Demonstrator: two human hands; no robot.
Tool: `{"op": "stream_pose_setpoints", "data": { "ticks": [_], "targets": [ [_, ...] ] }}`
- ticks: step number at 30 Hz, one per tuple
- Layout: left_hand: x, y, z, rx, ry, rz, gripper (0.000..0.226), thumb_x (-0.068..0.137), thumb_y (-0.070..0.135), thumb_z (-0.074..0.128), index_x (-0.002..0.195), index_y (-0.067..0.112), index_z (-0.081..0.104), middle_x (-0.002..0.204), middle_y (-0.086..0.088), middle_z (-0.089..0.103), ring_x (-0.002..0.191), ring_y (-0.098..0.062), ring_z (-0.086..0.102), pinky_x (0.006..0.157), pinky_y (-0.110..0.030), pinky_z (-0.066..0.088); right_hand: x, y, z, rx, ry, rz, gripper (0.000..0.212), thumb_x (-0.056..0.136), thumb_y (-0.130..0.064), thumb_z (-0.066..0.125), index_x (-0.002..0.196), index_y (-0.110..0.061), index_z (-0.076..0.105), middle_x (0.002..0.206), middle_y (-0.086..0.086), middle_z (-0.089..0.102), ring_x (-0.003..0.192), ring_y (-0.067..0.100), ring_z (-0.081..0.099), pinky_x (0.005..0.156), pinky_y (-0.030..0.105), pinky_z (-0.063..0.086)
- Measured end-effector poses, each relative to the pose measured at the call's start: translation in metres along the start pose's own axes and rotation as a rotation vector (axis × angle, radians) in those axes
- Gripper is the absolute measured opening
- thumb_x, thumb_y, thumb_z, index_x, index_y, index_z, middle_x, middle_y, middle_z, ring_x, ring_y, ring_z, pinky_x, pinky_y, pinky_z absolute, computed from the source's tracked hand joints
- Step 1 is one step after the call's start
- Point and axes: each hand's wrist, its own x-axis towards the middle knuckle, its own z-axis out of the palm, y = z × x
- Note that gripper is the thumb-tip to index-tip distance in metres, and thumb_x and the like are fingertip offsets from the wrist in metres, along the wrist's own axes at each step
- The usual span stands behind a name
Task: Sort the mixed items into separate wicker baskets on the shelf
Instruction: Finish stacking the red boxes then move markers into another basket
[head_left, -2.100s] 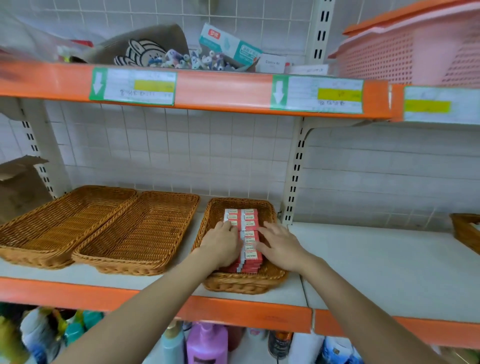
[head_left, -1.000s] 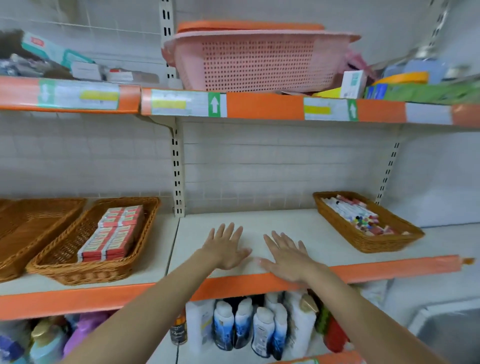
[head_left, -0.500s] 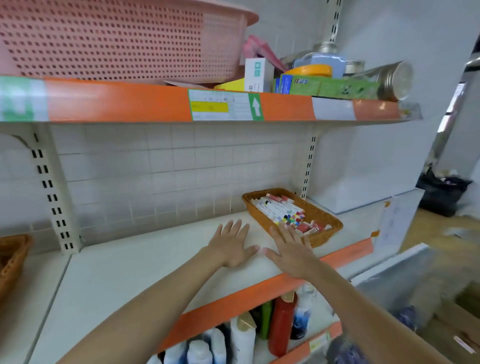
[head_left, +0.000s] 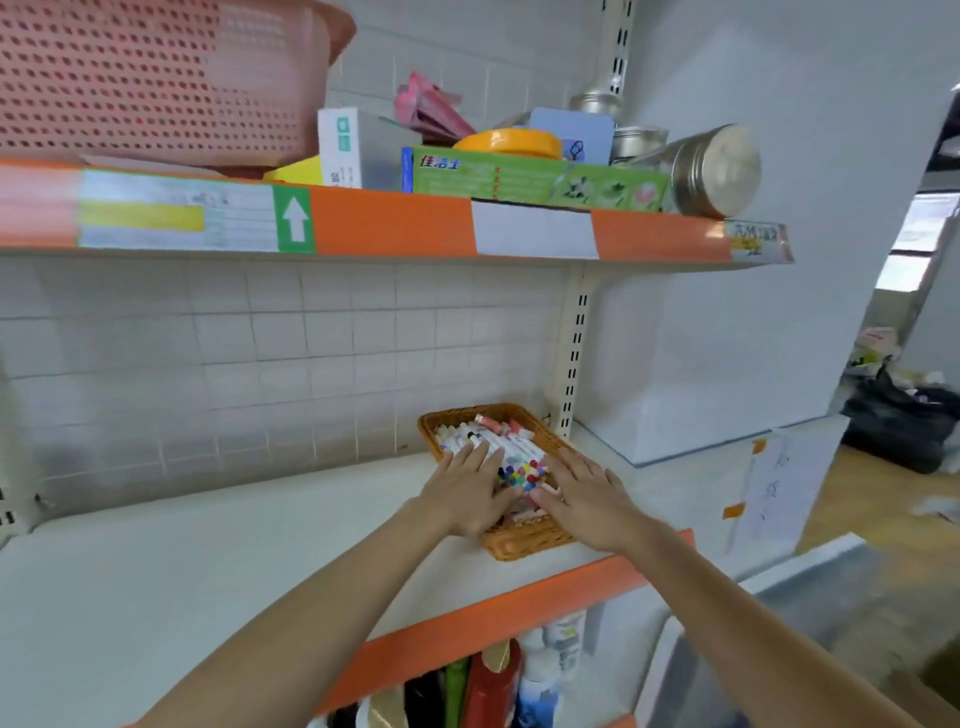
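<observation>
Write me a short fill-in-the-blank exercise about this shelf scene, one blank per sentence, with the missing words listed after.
1. Both hands, the left hand and the right hand, reach over the brown woven ______ basket.
2. That basket holds white marker pens with ______ caps.
3. The front edge of the upper shelf is coloured ______.
4. On the upper shelf, at its left, stands a perforated plastic crate coloured ______.

Missing words: wicker; multicoloured; orange; pink

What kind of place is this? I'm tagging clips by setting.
Probably a small shop or a mock-up of one: orange-edged display shelves with price-label strips, boxed toothpaste above, bottles below, and a wicker basket of markers.
</observation>
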Motion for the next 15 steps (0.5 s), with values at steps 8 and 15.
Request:
{"op": "stream_pose_setpoints", "data": {
  "ticks": [8,15],
  "targets": [
    [0.044,-0.020,0.005,-0.005,0.004,-0.067,0.070,0.100,0.053,0.021,0.154,0.010,0.005,0.161,-0.009,0.000,0.149,-0.023,-0.002,0.120,-0.038,-0.001,0.050,0.010,0.008,0.027,-0.009,-0.082,0.065,0.102,-0.052,0.022,0.155,-0.020,0.003,0.163,0.003,0.000,0.149,0.020,0.002,0.120,0.039,0.008],
    [0.104,-0.044,-0.005,-0.021,-0.011,-0.032,0.070,0.101,0.051,0.025,0.154,0.010,0.003,0.161,-0.009,0.002,0.149,-0.023,0.002,0.120,-0.036,0.002,0.105,0.013,0.007,0.023,0.017,-0.093,0.065,0.102,-0.048,0.027,0.155,-0.017,0.005,0.162,0.006,0.003,0.149,0.021,0.008,0.121,0.038,0.010]
  ]
}}
